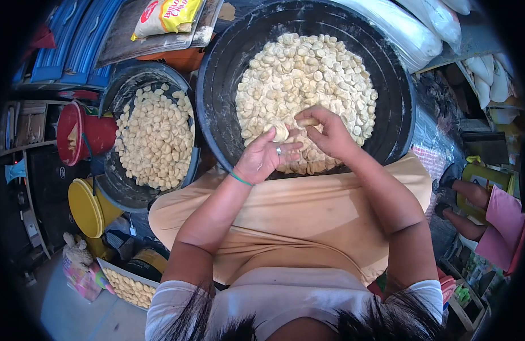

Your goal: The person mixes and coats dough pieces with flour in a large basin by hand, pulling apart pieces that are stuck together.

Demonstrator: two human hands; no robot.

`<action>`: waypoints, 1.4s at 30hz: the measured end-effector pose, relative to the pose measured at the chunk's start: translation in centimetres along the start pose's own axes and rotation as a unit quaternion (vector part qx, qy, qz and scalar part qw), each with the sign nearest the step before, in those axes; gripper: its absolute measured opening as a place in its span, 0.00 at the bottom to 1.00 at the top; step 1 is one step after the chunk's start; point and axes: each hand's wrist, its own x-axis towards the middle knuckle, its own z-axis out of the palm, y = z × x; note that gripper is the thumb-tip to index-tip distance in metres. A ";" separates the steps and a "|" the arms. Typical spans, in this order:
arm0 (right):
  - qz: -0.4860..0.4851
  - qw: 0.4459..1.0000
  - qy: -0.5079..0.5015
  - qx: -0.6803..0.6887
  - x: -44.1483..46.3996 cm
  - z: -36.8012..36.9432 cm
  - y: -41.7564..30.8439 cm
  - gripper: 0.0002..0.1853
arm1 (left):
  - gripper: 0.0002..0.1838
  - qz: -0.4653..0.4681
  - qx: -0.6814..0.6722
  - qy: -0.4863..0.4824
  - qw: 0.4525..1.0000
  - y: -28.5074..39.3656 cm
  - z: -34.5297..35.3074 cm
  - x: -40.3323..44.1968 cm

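Observation:
A wide black tub (217, 91) lies in front of my lap, holding a heap of floured dough pieces (296, 68). My left hand (265, 155), with a ring and a green wristband, is over the tub's near left part. It holds one or more pale dough pieces (279, 132) between thumb and fingers. Just to its right, my right hand (329, 132) pinches a dough piece (308, 121) between thumb and fingers above the heap. The two hands are close, with a small gap between them.
Left of the big tub stands a smaller dark tub (109, 182) with dough pieces. Beyond it are a red bucket (72, 133) and a yellow bucket (89, 207). A yellow package (166, 17) rests on a tray. Another person's legs (470, 210) show at the right.

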 end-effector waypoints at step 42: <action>-0.017 0.997 -0.060 0.043 0.0 1.1 1.1 0.19 | 0.16 -0.009 0.283 0.067 0.957 0.1 -0.9 0.1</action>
